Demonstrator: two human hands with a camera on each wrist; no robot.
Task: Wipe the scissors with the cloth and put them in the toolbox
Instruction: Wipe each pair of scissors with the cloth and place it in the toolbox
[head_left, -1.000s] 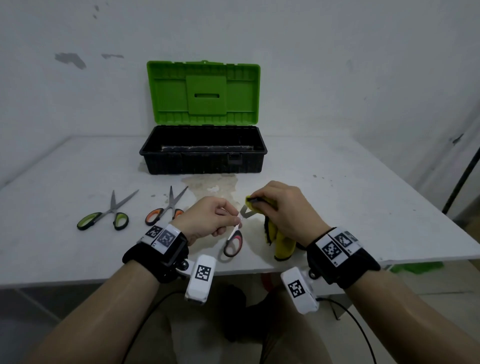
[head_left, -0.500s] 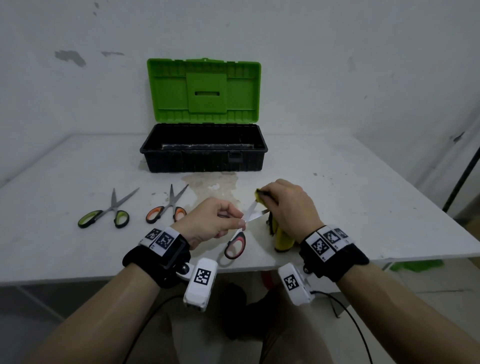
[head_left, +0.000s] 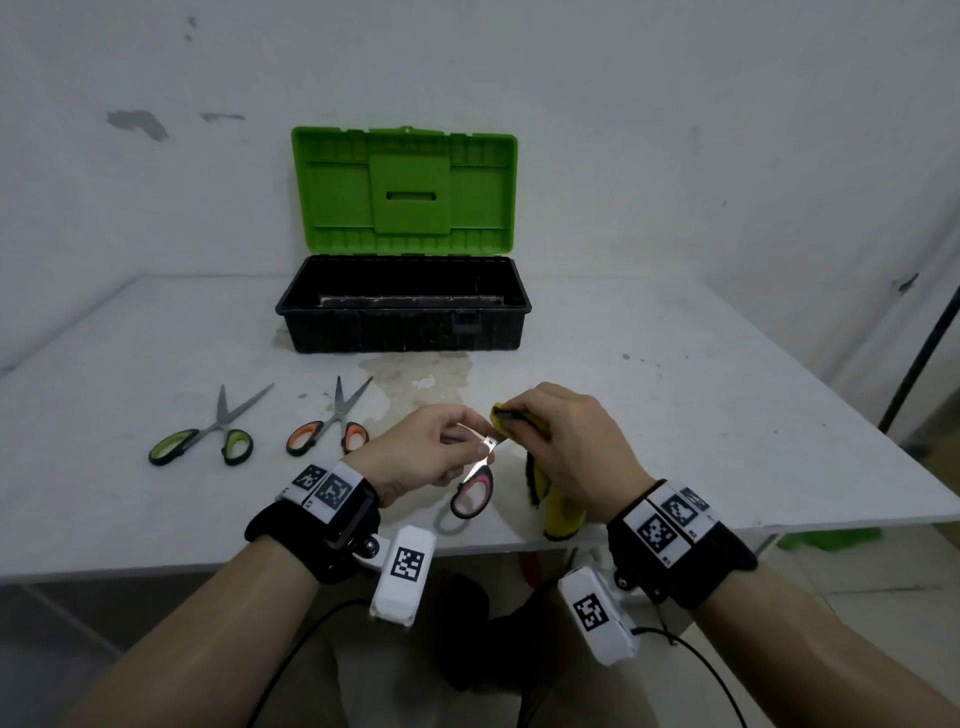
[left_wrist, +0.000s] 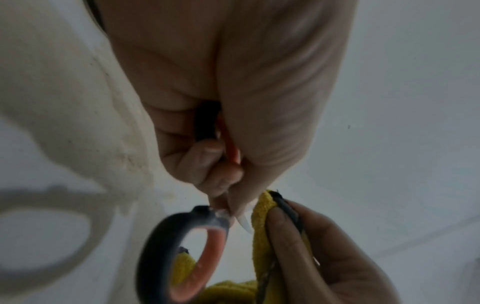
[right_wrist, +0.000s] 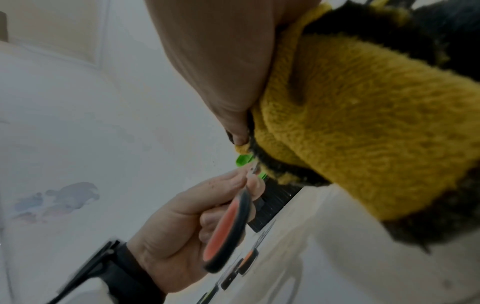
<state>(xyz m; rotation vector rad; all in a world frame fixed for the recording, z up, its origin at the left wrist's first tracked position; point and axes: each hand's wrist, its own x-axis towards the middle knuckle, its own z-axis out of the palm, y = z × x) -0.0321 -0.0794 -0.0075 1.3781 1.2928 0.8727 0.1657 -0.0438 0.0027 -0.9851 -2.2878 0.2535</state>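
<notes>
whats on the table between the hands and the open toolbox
No object, only a yellowish stain on the white table, between the toolbox and the left hand and right hand. The head view shows it.

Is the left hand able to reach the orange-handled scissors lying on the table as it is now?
Probably not yet. The path looks free, since the orange-handled scissors lie just beyond the left hand on the table. But that hand grips the red-handled scissors and would have to release them first.

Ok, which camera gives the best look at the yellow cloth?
The right wrist view: the yellow cloth fills it, pile and dark edging clear. The head view shows it small under the right hand; the left wrist view shows only a pinched fold.
</notes>
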